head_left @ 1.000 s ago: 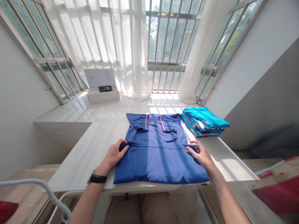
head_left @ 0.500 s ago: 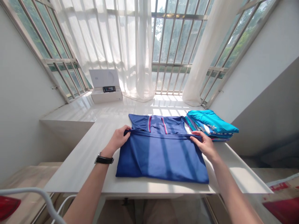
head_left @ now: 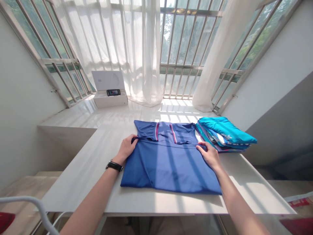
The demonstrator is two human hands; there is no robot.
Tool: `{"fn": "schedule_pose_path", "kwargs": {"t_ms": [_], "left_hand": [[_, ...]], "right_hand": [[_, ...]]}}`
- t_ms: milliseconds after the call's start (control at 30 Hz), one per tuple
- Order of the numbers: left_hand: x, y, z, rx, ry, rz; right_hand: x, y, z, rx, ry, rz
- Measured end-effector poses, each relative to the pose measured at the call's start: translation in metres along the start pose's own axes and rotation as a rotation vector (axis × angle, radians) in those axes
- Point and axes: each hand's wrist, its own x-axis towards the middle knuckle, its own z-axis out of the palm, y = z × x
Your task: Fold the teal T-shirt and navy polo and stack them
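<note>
A white counter [head_left: 90, 176], striped with sunlight, meets a ledge [head_left: 73, 117] below a barred window [head_left: 188, 39] and sheer curtains [head_left: 144, 65]. An open box [head_left: 110, 101] stands beyond the counter's far left corner; folded clothes [head_left: 227, 130] are stacked by its right edge. Near the front edge lies a blue shirt [head_left: 171, 166]. Both forearms reach over that edge, left hand [head_left: 127, 146] and right hand [head_left: 209, 155] each pinching one end of the shirt's hem.

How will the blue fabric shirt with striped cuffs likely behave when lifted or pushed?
The blue fabric shirt with striped cuffs is probably floppy: a soft diagonal crease runs down its near part. It may slide on the flat white table, since its cloth looks smooth.
</note>
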Motion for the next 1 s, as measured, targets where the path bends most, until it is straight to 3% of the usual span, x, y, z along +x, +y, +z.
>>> {"fn": "schedule_pose_path", "kwargs": {"t_ms": [167, 300, 433, 533, 600, 700, 833, 1000], "left_hand": [[0.005, 0.007, -0.004, 0.015, 0.007, -0.12], [-0.012, 0.016, -0.031, -0.074, -0.067, -0.271], [-0.076, 0.026, -0.06, -0.07, -0.172, -0.276], [-0.134, 0.034, -0.066, -0.058, -0.228, -0.268], [-0.161, 0.038, -0.062, -0.044, -0.187, -0.277], [-0.18, 0.041, -0.052, -0.041, -0.045, -0.261], [-0.181, 0.04, -0.048, -0.094, 0.071, -0.219], [-0.181, 0.034, -0.054, -0.112, 0.076, -0.223]], "right_hand": [[0.004, 0.001, 0.003, 0.099, 0.04, 0.077], [-0.012, 0.009, -0.009, 0.361, -0.011, 0.193], [-0.071, 0.014, -0.035, 0.419, -0.078, 0.282], [-0.123, 0.007, -0.049, 0.314, -0.071, 0.275], [-0.149, -0.003, -0.053, 0.24, -0.048, 0.272], [-0.168, -0.021, -0.054, 0.214, 0.008, 0.268], [-0.171, -0.03, -0.054, 0.217, 0.073, 0.246], [-0.17, -0.014, -0.053, 0.192, 0.126, 0.244]]}}
